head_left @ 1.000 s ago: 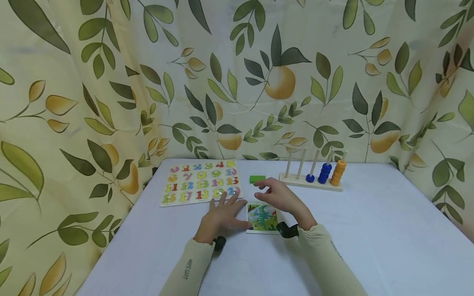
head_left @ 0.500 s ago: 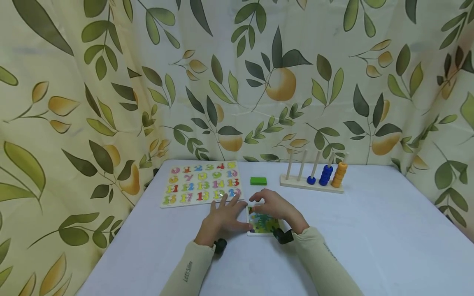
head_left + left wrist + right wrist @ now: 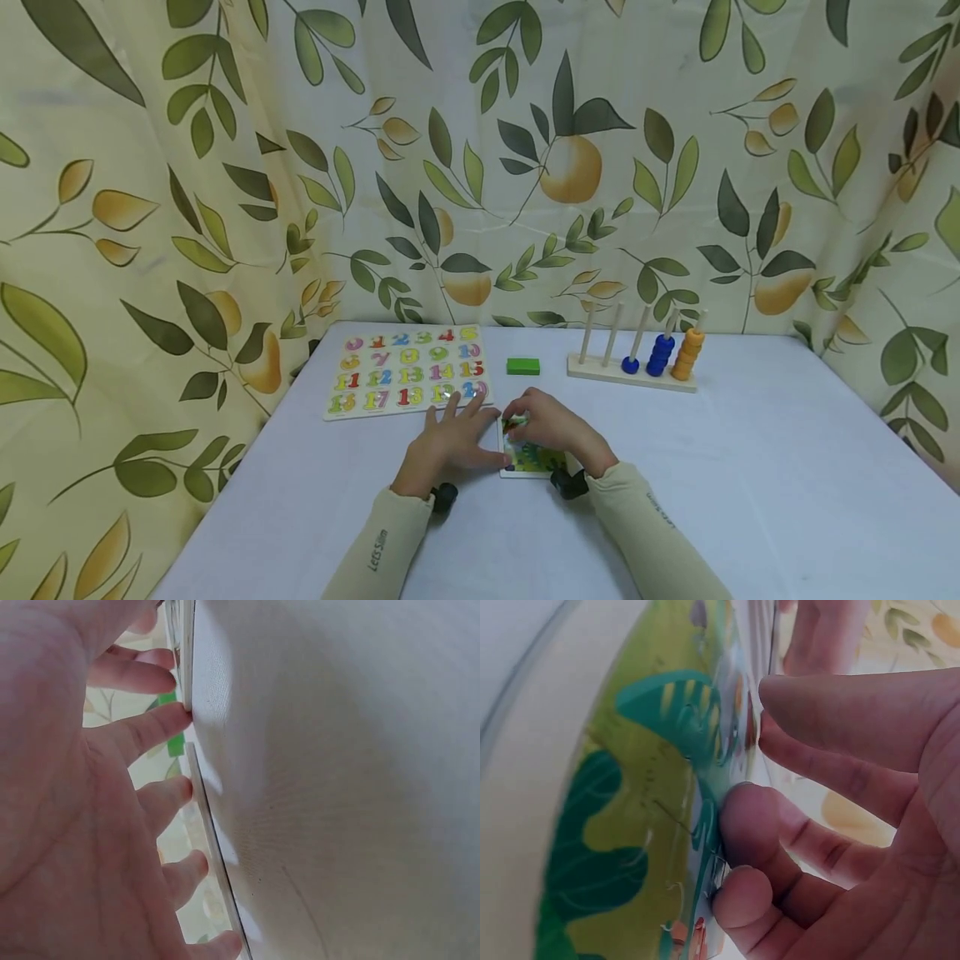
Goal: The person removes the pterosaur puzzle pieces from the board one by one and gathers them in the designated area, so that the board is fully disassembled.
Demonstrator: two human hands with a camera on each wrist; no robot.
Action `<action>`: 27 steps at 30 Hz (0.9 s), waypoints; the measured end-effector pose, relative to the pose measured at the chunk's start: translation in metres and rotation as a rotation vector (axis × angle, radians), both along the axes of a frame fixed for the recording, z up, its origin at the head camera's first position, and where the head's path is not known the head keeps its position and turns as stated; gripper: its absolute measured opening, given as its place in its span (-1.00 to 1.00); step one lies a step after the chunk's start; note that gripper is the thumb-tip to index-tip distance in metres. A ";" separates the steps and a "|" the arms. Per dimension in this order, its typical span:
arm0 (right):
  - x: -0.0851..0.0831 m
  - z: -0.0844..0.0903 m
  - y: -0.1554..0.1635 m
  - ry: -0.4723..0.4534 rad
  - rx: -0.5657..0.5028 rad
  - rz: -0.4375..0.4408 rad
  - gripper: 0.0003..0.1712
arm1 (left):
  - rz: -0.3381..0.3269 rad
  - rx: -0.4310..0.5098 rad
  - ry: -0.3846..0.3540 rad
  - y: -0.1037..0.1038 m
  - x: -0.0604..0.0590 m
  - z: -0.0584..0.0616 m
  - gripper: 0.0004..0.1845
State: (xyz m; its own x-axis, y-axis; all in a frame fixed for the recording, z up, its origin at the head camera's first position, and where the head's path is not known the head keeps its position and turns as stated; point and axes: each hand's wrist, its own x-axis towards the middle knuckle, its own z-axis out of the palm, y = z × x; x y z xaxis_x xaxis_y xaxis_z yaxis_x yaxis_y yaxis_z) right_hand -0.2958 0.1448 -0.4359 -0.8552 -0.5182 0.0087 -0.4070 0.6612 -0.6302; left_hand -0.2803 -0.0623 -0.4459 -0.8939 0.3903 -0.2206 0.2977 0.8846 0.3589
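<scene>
Left hand (image 3: 448, 442) lies flat on the table (image 3: 750, 483), fingers spread and relaxed, thumb against the puzzle (image 3: 534, 461). Right hand (image 3: 551, 425) arches over the puzzle; its wrist view shows curled fingertips (image 3: 746, 825) pressing the picture. Beyond, a number board (image 3: 408, 371).

left hand (image 3: 448, 442): flat, fingers spread, palm down | right hand (image 3: 546, 427): palm down, fingertips (image 3: 742, 817) curled, pressing | both forearms sleeved, converging

Number board (image 3: 408, 370) left, block (image 3: 522, 366) mid, ring stacker (image 3: 636, 360) right
</scene>
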 end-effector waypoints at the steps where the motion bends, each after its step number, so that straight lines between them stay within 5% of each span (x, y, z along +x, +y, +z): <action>1: 0.000 0.000 0.000 0.001 0.004 -0.001 -0.70 | -0.001 -0.001 0.001 0.000 0.000 0.000 -0.08; 15: 0.003 -0.002 -0.002 0.013 0.068 -0.021 -0.68 | 0.014 -0.009 0.009 0.002 0.001 0.003 -0.14; 27: 0.005 -0.005 -0.002 0.030 0.020 -0.027 -0.69 | 0.004 -0.009 0.014 0.002 0.003 0.005 -0.15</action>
